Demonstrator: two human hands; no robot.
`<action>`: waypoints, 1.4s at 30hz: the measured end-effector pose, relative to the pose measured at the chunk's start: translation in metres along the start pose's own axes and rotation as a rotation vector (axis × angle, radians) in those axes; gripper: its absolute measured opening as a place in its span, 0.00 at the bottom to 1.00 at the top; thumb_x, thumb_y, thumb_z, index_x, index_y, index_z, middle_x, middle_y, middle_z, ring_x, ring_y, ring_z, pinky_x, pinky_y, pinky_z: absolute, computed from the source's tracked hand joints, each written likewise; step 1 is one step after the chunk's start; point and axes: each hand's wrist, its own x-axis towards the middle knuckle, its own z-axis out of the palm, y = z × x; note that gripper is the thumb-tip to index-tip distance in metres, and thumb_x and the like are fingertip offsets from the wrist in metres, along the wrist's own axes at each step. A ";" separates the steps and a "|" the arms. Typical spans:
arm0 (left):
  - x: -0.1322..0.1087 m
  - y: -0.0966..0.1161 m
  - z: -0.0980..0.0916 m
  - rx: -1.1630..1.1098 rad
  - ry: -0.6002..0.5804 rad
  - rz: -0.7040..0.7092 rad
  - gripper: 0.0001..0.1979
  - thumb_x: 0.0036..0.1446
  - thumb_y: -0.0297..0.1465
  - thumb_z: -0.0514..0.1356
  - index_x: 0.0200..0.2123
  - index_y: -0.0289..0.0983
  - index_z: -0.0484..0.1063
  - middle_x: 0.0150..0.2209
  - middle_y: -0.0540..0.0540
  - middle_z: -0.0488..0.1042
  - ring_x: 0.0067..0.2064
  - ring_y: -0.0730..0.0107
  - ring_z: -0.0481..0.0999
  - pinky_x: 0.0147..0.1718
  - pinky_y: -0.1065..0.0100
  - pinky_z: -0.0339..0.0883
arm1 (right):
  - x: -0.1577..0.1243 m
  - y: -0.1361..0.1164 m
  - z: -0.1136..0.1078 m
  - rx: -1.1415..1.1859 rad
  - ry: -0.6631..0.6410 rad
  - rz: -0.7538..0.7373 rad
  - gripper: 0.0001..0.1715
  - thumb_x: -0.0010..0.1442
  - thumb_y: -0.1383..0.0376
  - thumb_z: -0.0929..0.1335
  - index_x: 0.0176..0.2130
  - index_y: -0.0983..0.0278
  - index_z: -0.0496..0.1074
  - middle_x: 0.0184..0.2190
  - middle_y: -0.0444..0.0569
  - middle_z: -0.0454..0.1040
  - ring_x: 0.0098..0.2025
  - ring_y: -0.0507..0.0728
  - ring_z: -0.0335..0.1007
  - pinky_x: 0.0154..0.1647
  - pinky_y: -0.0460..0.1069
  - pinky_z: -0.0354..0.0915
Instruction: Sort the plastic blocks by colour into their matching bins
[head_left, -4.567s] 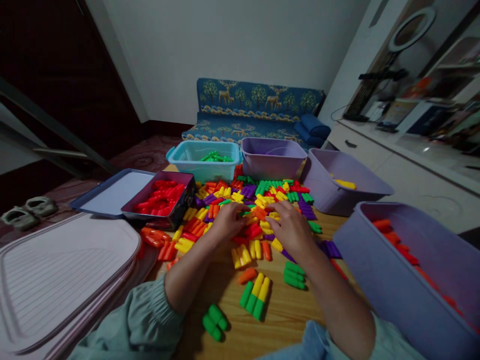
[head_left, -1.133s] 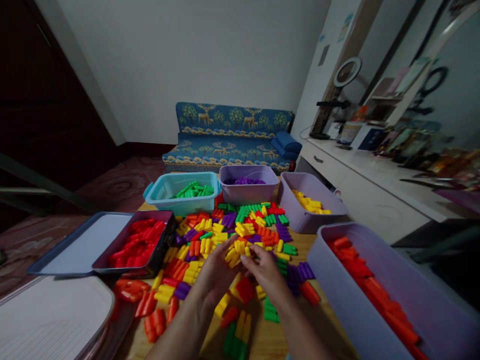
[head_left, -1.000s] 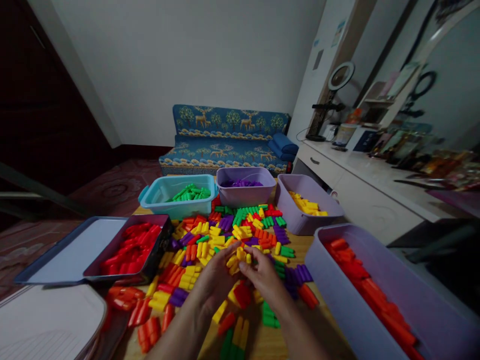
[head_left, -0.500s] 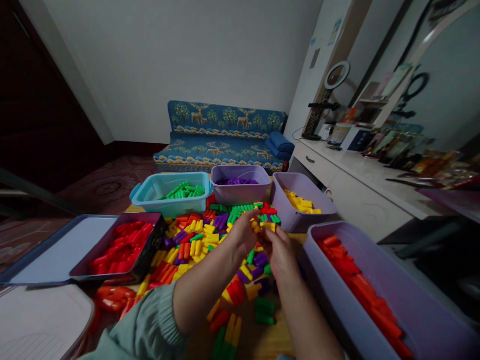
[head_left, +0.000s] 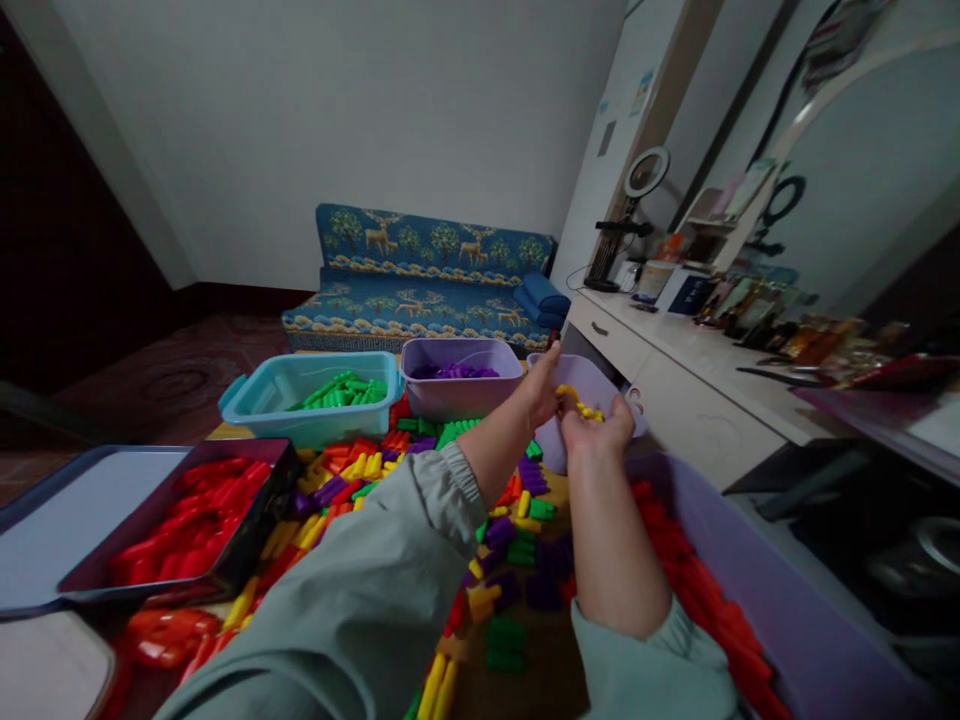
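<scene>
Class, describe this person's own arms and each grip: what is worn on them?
The left sleeve is loose, plain and pale grey-green, ending in a gathered cuff short of the wrist; the right sleeve matches in colour. The left grip and right grip are bare human hands; no gloves show.

Open air above the teal bin [head_left: 322, 425], yellow-piece bin [head_left: 551, 448] walls close by the right hand [head_left: 596, 432] — red-piece bin [head_left: 757, 560] limiting sideways room beside its forearm.

Dim room, soft picture

The light is weak: the wall [head_left: 375, 110] looks grey, the door [head_left: 56, 200] almost black. Shadow darkens the near table [head_left: 544, 688]. The wide lens stretches the edges, and the bottles [head_left: 816, 342] at right look smeared.
</scene>
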 end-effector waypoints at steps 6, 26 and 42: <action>-0.050 -0.019 -0.050 0.131 0.086 0.114 0.25 0.57 0.41 0.57 0.55 0.36 0.65 0.52 0.38 0.66 0.42 0.71 0.72 0.43 0.70 0.65 | -0.026 0.009 -0.025 -0.052 -0.099 0.116 0.16 0.64 0.58 0.55 0.38 0.65 0.64 0.37 0.52 0.72 0.41 0.52 0.74 0.37 0.46 0.73; -0.248 -0.048 -0.245 1.570 0.667 0.574 0.19 0.53 0.25 0.56 0.49 0.37 0.72 0.49 0.40 0.74 0.50 0.59 0.71 0.49 0.58 0.65 | -0.113 0.170 -0.084 -1.868 -1.358 -0.585 0.38 0.50 0.71 0.67 0.60 0.61 0.62 0.59 0.51 0.64 0.59 0.61 0.57 0.59 0.55 0.54; -0.244 -0.064 -0.225 1.803 0.612 0.387 0.21 0.50 0.24 0.56 0.48 0.43 0.72 0.44 0.45 0.73 0.46 0.58 0.67 0.42 0.64 0.64 | -0.138 0.131 -0.096 -2.118 -1.245 -0.538 0.19 0.48 0.76 0.63 0.39 0.61 0.70 0.45 0.50 0.69 0.51 0.58 0.65 0.48 0.52 0.56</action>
